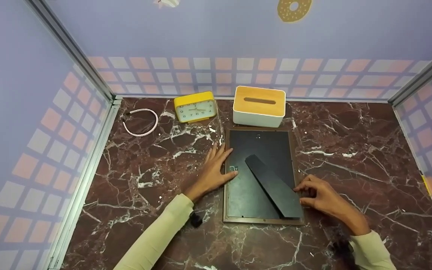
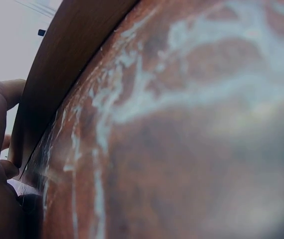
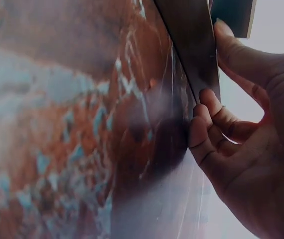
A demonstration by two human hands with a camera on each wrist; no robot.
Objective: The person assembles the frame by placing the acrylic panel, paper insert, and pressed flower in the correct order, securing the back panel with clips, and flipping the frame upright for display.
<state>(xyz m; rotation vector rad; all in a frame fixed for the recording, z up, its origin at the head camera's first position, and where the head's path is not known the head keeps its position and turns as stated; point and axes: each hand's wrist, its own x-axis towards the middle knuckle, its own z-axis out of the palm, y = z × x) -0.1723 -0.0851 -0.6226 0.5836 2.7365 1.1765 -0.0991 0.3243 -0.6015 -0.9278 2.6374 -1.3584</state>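
I log brown-rimmed, black-backed rectangular picture frame [image 1: 244, 191] face-down on red-brown marbled bench [image 1: 351, 157]. Black tapered stand [image 1: 276, 189] looks lifted; frame not upright. Left hand [image 1: 214, 168] spread, touching left rim; right hand [image 1: 319, 193] pinches right rim.

Left hand [image 1: 215, 170] splayed, right hand [image 1: 319, 194] curled.

Picture frame [image 1: 243, 195] back-up on marbled table [image 1: 354, 157] — stand [image 1: 274, 187] slanting across it. Left hand [image 1: 214, 169] spread at left edge; right hand [image 1: 320, 194], fingers bent, at right edge. Beyond — clock [image 1: 195, 107], tissue box [image 1: 259, 107].
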